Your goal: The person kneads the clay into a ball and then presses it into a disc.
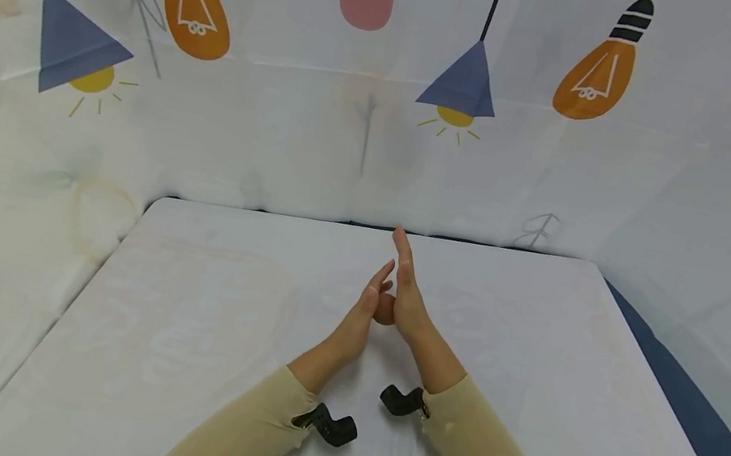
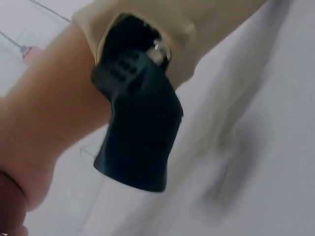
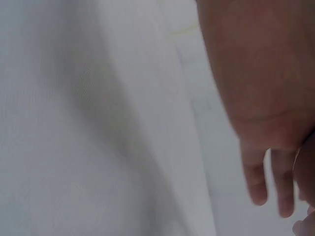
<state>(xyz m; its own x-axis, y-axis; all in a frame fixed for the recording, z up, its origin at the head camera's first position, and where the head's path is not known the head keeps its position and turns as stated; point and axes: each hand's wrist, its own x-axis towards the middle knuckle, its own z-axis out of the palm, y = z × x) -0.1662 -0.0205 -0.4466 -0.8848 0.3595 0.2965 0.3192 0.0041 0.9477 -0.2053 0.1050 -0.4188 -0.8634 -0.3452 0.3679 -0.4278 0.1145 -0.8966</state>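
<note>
We saw the left hand (image 1: 369,300) standing on its edge on the white-covered tabletop (image 1: 186,327), fingers straight and together and holding nothing, its palm turned toward the right hand (image 1: 407,294), a black wrist camera (image 1: 328,424) jutting from the beige sleeve (image 1: 241,434) behind it. The right hand stood just beside it, fingers likewise straight and pointing away from us, the two hands touching near the heels and thumbs. Beyond the fingertips hung a cloth backdrop (image 1: 366,138) printed with lamps and bulbs.
</note>
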